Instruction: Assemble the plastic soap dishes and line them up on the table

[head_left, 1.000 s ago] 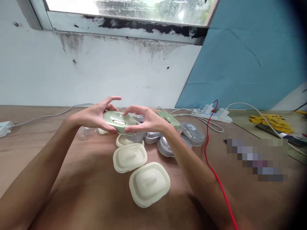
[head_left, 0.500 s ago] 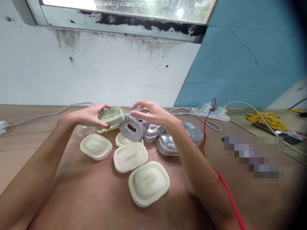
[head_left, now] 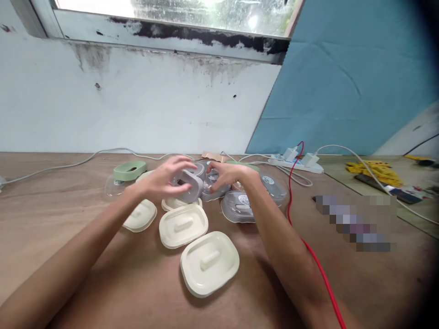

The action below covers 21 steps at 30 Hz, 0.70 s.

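- Two bare forearms reach forward from the lower corners, angled inward so that the hands almost meet over a cluster of containers.
- The left hand [head_left: 161, 179] is turned inward, its thumb well apart from its outstretched fingers, at a grey slotted piece [head_left: 195, 186]; blur makes it hard to say whether it grips the piece or only hovers beside it.
- The right hand [head_left: 230, 173] arches with thumb and fingers spread in a loose C, at a clear-lidded grey container [head_left: 215, 195]; whether it has hold of it cannot be told.
- Beyond the left wrist sits a green ring [head_left: 130, 171]; nearer than both hands, cream trays [head_left: 209, 260] rest on a brown wooden table [head_left: 144, 288].
- Right of the right hand are a white power strip [head_left: 300, 166] and a red cable [head_left: 322, 275].
- Beyond the hands stands a scuffed white wall [head_left: 154, 105], with a window [head_left: 206, 16] above and a blue sheet [head_left: 325, 91] to the right.
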{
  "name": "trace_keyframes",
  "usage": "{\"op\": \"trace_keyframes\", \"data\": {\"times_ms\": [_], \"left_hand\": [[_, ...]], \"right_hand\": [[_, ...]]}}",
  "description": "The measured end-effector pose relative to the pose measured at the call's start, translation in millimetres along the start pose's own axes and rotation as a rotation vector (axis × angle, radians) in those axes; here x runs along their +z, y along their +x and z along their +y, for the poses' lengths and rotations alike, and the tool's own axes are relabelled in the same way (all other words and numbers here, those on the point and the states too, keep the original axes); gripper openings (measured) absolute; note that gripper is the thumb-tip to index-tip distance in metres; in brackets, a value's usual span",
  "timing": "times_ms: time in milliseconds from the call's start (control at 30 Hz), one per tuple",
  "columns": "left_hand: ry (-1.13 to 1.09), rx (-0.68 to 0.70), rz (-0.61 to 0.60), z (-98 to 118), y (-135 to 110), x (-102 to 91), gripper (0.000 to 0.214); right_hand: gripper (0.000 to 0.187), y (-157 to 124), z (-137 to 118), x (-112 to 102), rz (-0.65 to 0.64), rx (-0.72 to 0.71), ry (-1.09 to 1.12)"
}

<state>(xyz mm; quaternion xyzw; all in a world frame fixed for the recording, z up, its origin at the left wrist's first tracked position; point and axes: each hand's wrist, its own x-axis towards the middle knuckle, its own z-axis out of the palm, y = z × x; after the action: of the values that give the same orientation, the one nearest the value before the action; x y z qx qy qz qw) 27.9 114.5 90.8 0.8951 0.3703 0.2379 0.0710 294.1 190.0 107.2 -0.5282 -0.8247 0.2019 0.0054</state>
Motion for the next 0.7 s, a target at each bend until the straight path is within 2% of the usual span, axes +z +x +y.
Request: {"op": "trace_keyframes", "data": {"times_ms": [67,167,233,300,400,467,567,633,700], "left_hand": [[0.121,0.072,-0.063,10,5,19.8,0.049],[0.351,0.016,-0.099,8,5,33.7,0.042],[0.428,-0.050,-0.110,1,2,34.3,0.032],[0.436,-0.071,-0.105,-3,0,34.1,0.033],[0.380,-0.032,-0.079,2,1,42.4,0.043],[0.317,0.030,-0.088,10,3,53.6,0.048],[0.183,0.103,-0.097,19,3,68.8,0.059],[0.118,0.043,-0.056,20,3,71.4,0.061],[0.099,-0.064,0.010,18,2,66.6,0.058]], "right_hand": [[0.062,-1,3,-5,0.062,-0.041,0.031],[0.062,-5,10,-14,0.134,-0.043,0.044],[0.078,-7,13,-16,0.077,-0.018,0.044],[0.097,-7,12,-12,-0.026,0.012,0.035],[0.125,-3,5,-1,-0.112,0.075,-0.009],[0.133,0,-1,6,-0.120,0.100,-0.023],[0.125,1,-2,8,-0.096,0.066,-0.009],[0.108,-3,2,2,-0.053,0.031,-0.005],[0.093,-9,8,-10,0.048,0.010,0.015]]}}
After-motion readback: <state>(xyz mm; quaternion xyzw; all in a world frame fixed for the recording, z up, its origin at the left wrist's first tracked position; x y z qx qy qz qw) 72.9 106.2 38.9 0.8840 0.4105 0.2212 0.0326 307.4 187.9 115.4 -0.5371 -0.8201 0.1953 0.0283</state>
